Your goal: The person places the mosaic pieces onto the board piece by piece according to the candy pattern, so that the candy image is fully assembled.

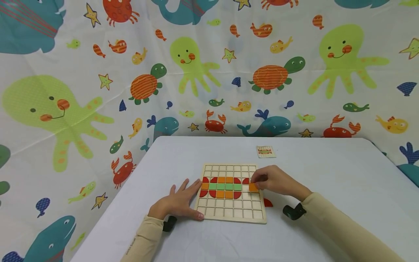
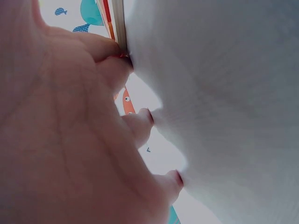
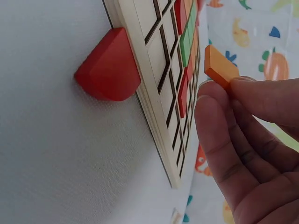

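Observation:
A wooden grid board [image 1: 229, 214] lies on the table, with red rounded, orange square and green square tiles set in its middle rows. My right hand [image 1: 278, 182] pinches an orange square tile [image 3: 220, 67] between thumb and fingertips, over the board's right side. In the right wrist view that tile is held tilted, apart from the grid. At the board's left edge, my left hand [image 1: 178, 202] rests with fingers spread, its thumb at the near left corner and its index fingertip against the side. The left wrist view shows mostly the palm and the board's edge.
Beside the board's right edge, a loose red rounded tile [image 3: 112, 67] lies on the white table [image 1: 343, 182]. A small pattern card [image 1: 266, 152] with a similar coloured design sits behind the board. A curtain printed with sea animals hangs beyond the table's far edge.

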Action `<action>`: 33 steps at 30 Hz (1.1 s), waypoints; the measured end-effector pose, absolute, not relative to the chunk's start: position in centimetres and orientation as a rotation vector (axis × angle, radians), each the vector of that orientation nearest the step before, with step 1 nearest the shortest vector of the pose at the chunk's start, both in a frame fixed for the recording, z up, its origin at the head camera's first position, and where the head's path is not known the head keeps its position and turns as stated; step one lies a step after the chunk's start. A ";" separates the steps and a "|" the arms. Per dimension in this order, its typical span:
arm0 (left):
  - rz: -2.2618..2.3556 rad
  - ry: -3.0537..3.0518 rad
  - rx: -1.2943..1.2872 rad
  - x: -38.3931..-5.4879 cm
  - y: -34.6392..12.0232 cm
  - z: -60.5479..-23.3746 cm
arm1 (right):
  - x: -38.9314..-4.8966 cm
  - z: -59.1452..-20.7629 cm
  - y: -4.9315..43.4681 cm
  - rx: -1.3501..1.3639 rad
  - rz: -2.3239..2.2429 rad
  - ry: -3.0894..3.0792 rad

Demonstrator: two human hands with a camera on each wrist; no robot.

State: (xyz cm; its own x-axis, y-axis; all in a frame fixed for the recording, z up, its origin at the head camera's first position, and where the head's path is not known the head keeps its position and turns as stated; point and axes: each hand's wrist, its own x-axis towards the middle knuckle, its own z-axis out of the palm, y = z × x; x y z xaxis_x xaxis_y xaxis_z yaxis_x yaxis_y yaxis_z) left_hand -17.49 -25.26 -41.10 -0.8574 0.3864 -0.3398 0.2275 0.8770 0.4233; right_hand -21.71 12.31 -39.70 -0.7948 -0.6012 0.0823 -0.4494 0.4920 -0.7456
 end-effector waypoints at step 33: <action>0.522 2.616 0.443 -17.5 -25.2 -40.7 | -23.7 -41.7 9.6 -0.953 -0.992 2.629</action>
